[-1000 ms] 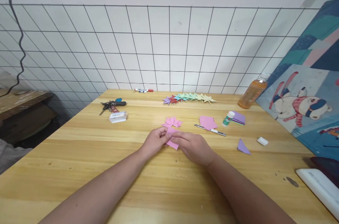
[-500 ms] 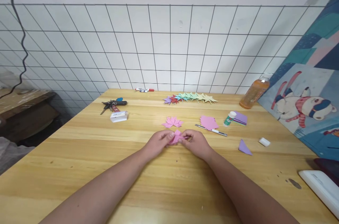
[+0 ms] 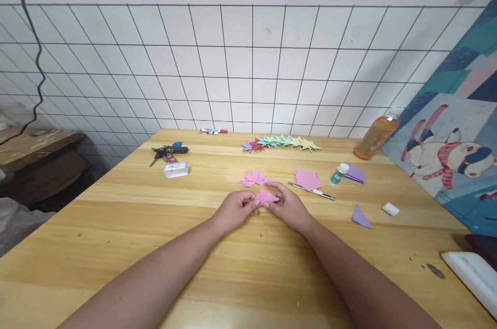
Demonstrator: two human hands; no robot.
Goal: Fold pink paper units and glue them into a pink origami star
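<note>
A small folded piece of pink paper [image 3: 266, 196] is held between both hands, just above the table's middle. My left hand [image 3: 237, 209] pinches its left corner with thumb and fingers. On the other side my right hand [image 3: 288, 206] has its thumb at the lower edge and its fingers behind the right corner. Right behind the hands lies a fan of folded pink paper pieces [image 3: 254, 179]. A stack of pink paper sheets [image 3: 309, 180] rests to the right of the fan, with a slim craft knife [image 3: 311, 191] along its front edge.
Folded paper stars [image 3: 287, 142] line the back near a marker [image 3: 214, 131]. Keys [image 3: 169, 152] and a small clear box [image 3: 176, 169] lie left. Rightward are a glue stick [image 3: 339, 174], purple sheets [image 3: 355, 172], a purple folded triangle [image 3: 361, 216], an eraser [image 3: 390, 209] and a bottle [image 3: 376, 136].
The pink paper has turned from an opened, uneven shape into a flatter triangle. My right hand's fingers have lifted and spread a little. The view has shifted slightly.
</note>
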